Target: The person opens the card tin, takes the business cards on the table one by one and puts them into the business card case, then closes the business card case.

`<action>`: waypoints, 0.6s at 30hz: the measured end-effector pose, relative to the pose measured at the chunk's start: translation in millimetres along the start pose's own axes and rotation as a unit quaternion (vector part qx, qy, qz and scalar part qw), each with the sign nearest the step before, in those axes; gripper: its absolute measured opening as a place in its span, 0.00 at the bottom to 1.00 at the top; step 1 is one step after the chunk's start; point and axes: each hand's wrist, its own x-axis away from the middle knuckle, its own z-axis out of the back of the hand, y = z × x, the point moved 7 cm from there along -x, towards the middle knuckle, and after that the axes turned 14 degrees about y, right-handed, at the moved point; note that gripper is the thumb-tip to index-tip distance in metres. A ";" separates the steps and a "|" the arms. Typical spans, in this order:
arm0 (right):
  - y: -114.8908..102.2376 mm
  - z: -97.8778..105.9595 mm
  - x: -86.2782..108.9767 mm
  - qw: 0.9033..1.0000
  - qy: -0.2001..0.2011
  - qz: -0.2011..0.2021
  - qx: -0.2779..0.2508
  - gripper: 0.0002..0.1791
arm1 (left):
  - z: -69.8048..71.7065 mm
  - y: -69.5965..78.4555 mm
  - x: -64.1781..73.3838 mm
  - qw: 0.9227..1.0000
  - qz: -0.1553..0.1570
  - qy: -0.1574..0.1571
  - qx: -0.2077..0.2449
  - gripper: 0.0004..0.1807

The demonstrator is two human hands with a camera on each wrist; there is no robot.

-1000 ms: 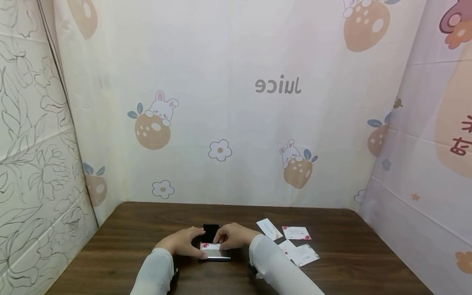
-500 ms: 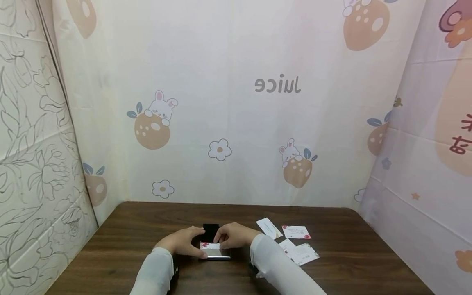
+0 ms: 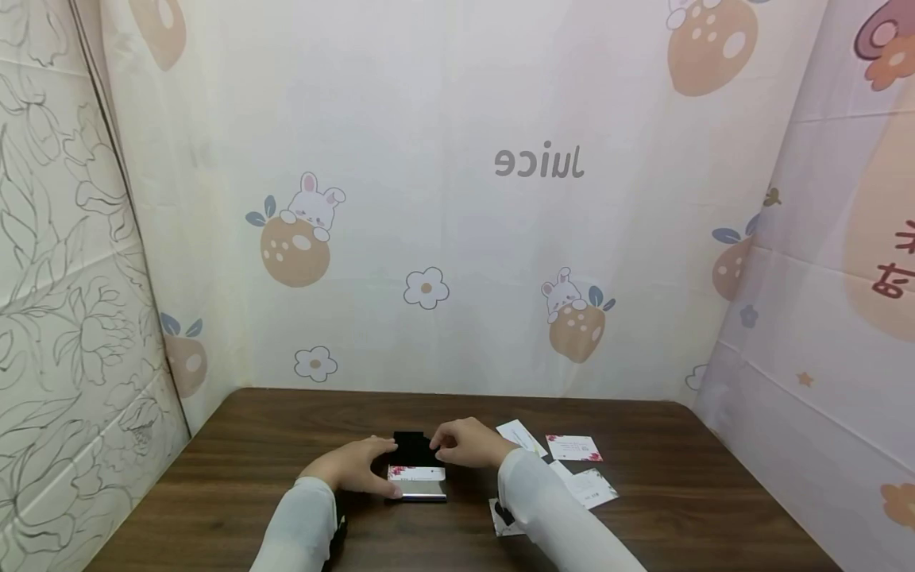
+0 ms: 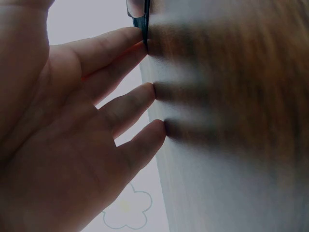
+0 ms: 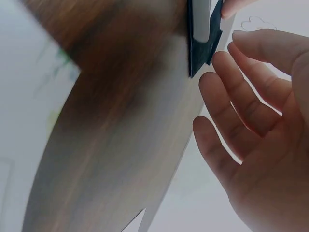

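A flat black-and-silver card case (image 3: 423, 488) lies on the table with its black flap (image 3: 410, 439) folded back. A white business card (image 3: 422, 473) with red flowers rests in it, its lower part behind the silver front. My left hand (image 3: 352, 466) holds the case at its left side, thumb at the near corner and a fingertip by the flap. Its other fingertips touch the tabletop in the left wrist view. My right hand (image 3: 473, 443) hovers just right of the flap. In the right wrist view its fingers (image 5: 229, 116) are loosely bent and hold nothing, close beside the case (image 5: 205, 46).
Several loose business cards lie to the right: a white card (image 3: 520, 438), a red-flowered card (image 3: 574, 448) and a leafy-cornered card (image 3: 595, 488). Another card (image 3: 506, 522) lies partly under the right wrist. A patterned curtain (image 3: 457, 334) stands behind the brown table (image 3: 300, 413).
My right hand has drawn off the card in the case, moving right and away from me. More of that card now shows, and a card under the right wrist has come into view.
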 end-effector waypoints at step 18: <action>68.9 47.4 24.2 0.971 0.094 -0.188 0.117 0.18 | 1.2 2.1 1.2 1.000 -0.013 0.000 0.001 0.46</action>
